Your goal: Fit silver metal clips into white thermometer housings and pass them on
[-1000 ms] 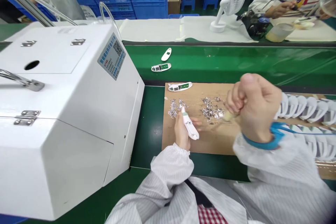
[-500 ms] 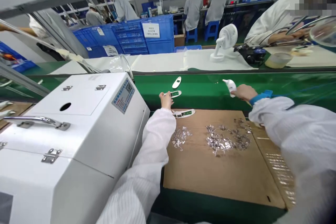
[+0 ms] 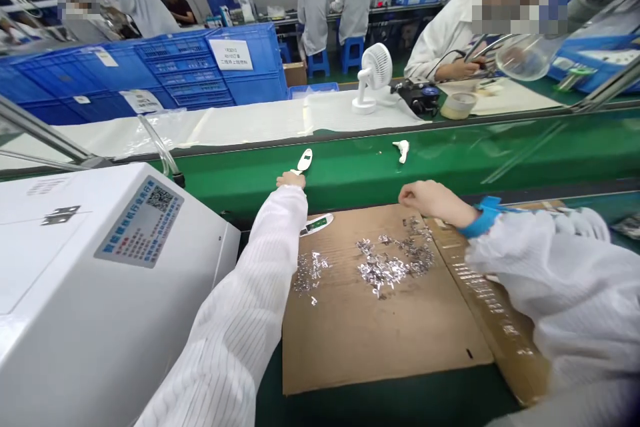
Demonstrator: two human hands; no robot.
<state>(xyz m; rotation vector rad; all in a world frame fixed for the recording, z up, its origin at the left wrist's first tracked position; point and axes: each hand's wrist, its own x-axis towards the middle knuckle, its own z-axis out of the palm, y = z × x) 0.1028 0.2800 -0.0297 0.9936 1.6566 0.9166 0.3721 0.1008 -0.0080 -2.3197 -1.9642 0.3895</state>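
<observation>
A green belt (image 3: pixel 500 153) runs across the room, with a brown cardboard sheet (image 3: pixel 350 347) on it holding silver scraps (image 3: pixel 385 270). A big white machine (image 3: pixel 100 280) stands at the left, and blue crates (image 3: pixel 200 67) stand behind the belt. The left hand (image 3: pixel 290 179) is touching a white shell (image 3: pixel 303 161) on the belt, but I cannot tell if it pinches it. The right hand (image 3: pixel 430 199) is curled closed above the cardboard, near the scraps.
</observation>
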